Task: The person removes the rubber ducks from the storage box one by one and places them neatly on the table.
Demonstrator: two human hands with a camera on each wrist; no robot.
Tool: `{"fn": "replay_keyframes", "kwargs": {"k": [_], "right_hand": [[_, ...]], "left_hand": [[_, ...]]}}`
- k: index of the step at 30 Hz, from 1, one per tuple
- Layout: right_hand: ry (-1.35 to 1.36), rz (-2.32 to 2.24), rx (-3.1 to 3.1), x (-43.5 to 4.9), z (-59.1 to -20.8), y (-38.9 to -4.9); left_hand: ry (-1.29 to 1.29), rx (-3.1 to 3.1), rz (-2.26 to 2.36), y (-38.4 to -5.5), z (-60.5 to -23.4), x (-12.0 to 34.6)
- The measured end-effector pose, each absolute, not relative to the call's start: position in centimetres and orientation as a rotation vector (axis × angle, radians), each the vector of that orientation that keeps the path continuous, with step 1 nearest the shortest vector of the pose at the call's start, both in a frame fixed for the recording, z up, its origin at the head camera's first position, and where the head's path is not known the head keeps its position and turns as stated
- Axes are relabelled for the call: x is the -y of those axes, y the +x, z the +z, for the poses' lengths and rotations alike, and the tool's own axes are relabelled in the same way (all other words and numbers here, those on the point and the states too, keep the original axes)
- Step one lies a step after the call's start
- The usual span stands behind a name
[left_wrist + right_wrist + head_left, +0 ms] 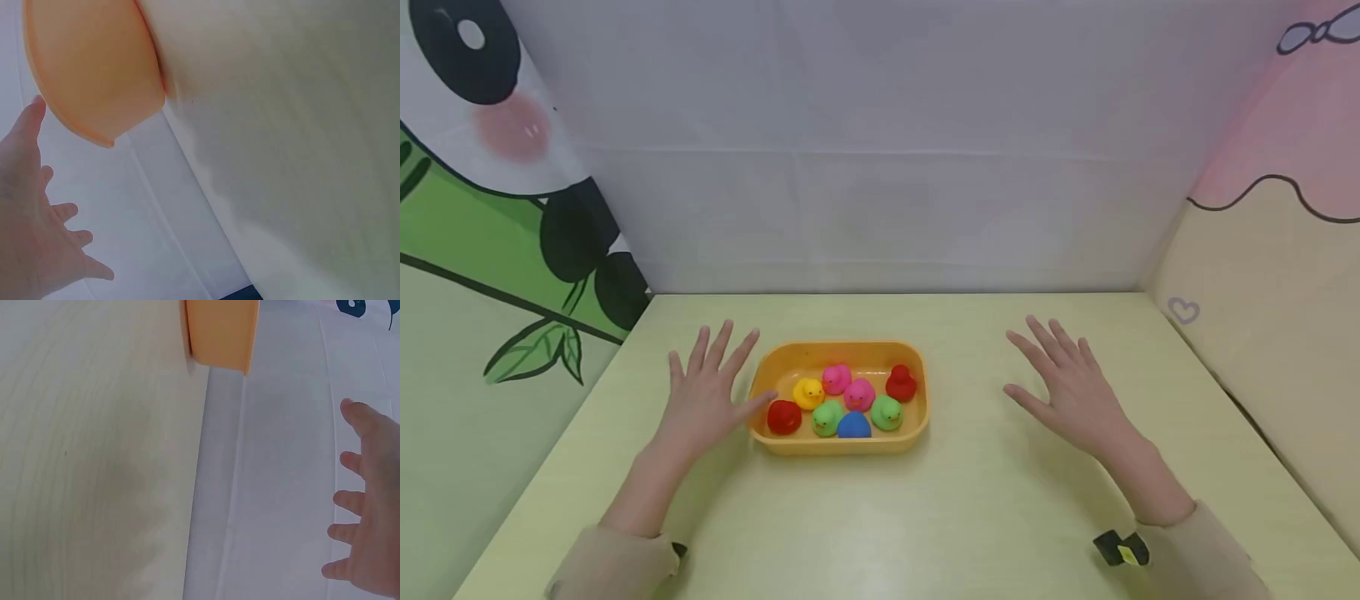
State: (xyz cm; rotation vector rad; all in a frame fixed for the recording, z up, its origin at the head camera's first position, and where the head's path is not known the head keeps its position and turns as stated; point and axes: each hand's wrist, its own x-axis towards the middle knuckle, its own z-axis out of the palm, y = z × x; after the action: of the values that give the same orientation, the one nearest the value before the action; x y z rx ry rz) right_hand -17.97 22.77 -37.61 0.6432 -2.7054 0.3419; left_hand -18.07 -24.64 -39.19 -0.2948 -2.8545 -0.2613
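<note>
An orange-yellow plastic basin (pixel 842 447) stands on the table in the head view, holding several small toy ducks. Among them are a yellow duck (pixel 808 393), pink ducks (pixel 859 394), green ducks (pixel 887 412) and a red duck (pixel 901 383). A red rounded toy (pixel 784 417) and a blue rounded one (pixel 854 425) lie near its front wall. My left hand (pixel 702 408) is spread beside the basin, its thumb overlapping the left rim in the head view. Farther off to the right, my right hand (pixel 1078 400) hovers with fingers spread, holding nothing.
The pale wooden table (pixel 880 517) ends at a whitish back wall (pixel 880 208). Printed side panels rise at left (pixel 490 433) and right (pixel 1262 317). A dark strap piece (pixel 1122 548) hangs at the right cuff.
</note>
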Motion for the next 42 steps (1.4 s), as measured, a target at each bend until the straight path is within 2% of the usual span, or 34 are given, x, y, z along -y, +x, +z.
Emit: {"fn": "replay_keyframes", "kwargs": {"k": [10, 28, 34, 42], "right_hand": [[0.829, 0.557, 2.630, -18.8, -37.0, -19.7], [1.052, 0.827, 2.782, -11.8, -39.3, -22.9], [1.230, 0.922, 2.842, -11.0, -39.8, -24.4], [1.458, 0.809, 2.841, -10.5, -40.1, -26.0]], "left_hand": [[-0.374, 2.878, -0.605, -20.8, -39.9, 25.6], [-0.504, 2.962, -1.169, -23.8, -41.5, 26.4], [-0.441, 3.011, -1.308, -24.5, -41.8, 26.1], [-0.343, 3.064, -1.356, -25.2, -42.1, 25.9]]}}
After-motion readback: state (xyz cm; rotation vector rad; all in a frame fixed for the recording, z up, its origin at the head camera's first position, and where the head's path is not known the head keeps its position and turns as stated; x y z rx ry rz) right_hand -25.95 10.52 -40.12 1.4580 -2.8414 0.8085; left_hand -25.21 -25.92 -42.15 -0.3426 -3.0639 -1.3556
